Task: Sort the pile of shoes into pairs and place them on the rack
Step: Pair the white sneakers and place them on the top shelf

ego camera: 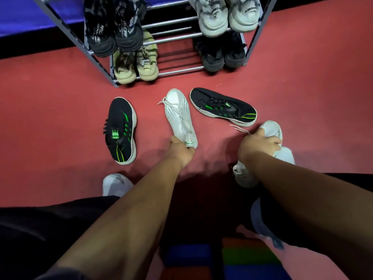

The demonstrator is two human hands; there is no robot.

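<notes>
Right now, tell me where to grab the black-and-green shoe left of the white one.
Grip the black-and-green shoe at its heel collar, coming from the near side: its heel points toward you, and its toe points toward the rack.

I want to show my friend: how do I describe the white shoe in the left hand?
Start at the metal shoe rack; on the red floor just before it lie three shoes in a row. The white shoe is the middle one, the left hand gripping its heel, while both neighbours are black with green stripes.
</notes>
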